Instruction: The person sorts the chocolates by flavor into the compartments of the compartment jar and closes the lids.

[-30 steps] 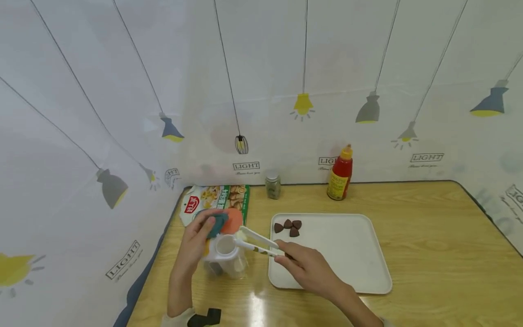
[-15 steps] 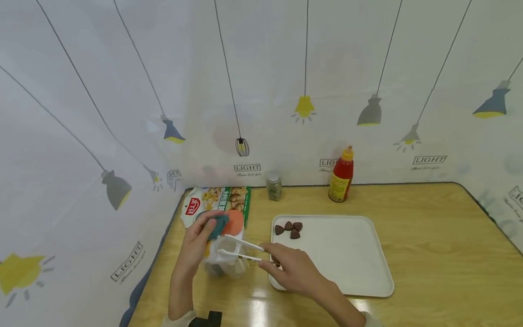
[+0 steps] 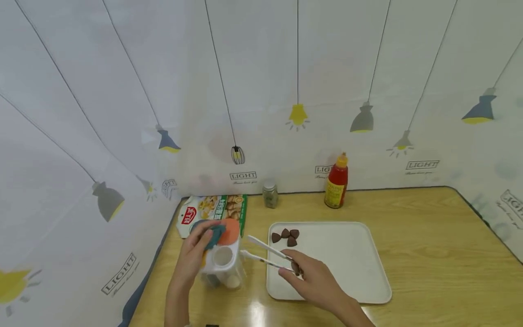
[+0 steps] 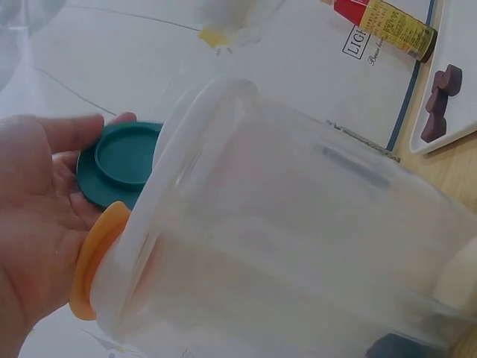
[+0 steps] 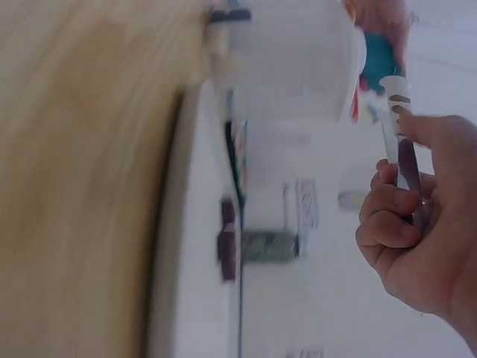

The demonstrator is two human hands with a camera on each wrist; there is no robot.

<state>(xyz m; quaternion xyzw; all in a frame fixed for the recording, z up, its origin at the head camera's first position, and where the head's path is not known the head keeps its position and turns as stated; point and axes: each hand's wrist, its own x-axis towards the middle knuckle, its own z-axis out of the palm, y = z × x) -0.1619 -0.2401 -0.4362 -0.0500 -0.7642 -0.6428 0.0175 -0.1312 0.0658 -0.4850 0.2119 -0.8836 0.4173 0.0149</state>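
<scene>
Head view | clear container [image 3: 222, 268] steadied near the desk's left edge by left hand [image 3: 195, 254], fingers curled around it, teal lid [image 3: 215, 236] kept flipped back | white tongs [image 3: 267, 255] pinched in right hand [image 3: 312, 280], tips apart beside its mouth | brown pieces [image 3: 286, 236] laid at far-left corner of tray [image 3: 351, 272]

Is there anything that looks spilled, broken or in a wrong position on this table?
Nothing looks spilled or broken. The one odd thing is the clear container: it leans tilted in the left hand, with its teal lid flipped open. The brown pieces sit tidily in a corner of the tray.
</scene>
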